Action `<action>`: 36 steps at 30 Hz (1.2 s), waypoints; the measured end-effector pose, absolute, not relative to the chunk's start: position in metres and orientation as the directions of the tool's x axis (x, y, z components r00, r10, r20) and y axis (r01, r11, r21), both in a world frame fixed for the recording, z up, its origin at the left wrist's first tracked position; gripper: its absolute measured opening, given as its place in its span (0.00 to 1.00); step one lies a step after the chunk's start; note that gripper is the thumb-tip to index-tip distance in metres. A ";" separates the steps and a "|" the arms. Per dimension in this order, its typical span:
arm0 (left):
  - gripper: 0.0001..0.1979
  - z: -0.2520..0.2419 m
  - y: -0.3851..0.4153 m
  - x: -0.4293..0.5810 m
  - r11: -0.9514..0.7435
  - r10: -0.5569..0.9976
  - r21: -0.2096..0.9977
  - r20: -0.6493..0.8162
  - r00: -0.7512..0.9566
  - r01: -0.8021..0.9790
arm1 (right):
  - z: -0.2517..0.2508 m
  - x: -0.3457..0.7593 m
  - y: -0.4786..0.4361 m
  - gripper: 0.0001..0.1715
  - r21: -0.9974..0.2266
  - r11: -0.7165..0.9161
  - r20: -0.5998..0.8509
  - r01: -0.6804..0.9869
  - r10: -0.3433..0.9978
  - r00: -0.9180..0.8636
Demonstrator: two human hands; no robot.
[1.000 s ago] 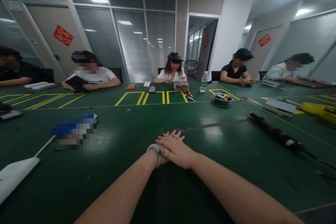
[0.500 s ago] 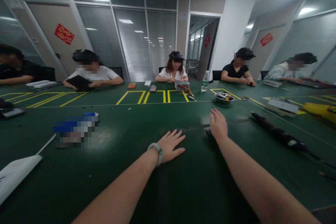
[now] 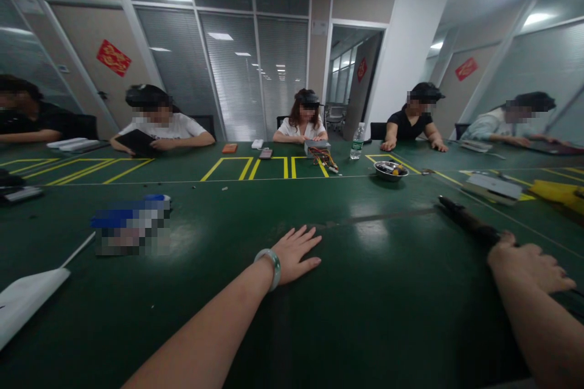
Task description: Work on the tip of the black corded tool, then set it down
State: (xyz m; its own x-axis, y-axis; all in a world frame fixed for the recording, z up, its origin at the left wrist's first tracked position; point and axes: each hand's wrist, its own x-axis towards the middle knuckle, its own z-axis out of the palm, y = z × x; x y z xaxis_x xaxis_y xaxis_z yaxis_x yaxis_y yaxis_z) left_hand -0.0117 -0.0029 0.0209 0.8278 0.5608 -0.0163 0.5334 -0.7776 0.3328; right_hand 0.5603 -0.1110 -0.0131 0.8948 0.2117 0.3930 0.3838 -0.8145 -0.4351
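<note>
My left hand lies flat on the green table, fingers spread, holding nothing; a pale green bangle sits on its wrist. My right hand is far out to the right. It rests on the rear part of a long black tool that lies slantwise on the table. Its fingers stretch out over the tool and are not wrapped round it. The tool's front end sticks out beyond the hand toward the table's middle.
A metal bowl with small parts, a water bottle and a grey box with coloured wires stand further back. A grey flat device and a yellow object lie right. White paper lies left. Several people sit across.
My hands were stacked together a second ago. The right hand has since lifted off the left, swung out to the right and come down on the black tool. The left hand stays flat.
</note>
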 end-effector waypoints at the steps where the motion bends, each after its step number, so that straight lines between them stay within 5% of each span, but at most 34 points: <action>1: 0.31 0.020 -0.003 -0.012 -0.777 0.562 0.333 -0.015 0.827 0.534 | -0.013 0.564 -0.110 0.45 -0.471 -0.826 0.325 0.309 0.164 0.932; 12: 0.30 0.014 -0.002 -0.010 -0.789 0.563 0.318 0.029 0.826 0.526 | -0.013 0.588 -0.110 0.43 -0.482 -0.857 0.108 0.184 0.151 0.983; 27: 0.29 0.019 -0.004 -0.011 -0.785 0.562 0.332 0.023 0.827 0.524 | -0.019 0.609 -0.111 0.50 -0.524 -0.824 0.093 0.213 0.194 0.977; 36: 0.31 0.015 -0.002 -0.012 -0.796 0.552 0.310 0.023 0.833 0.519 | -0.017 0.596 -0.117 0.41 -0.467 -0.825 0.163 0.317 0.272 0.948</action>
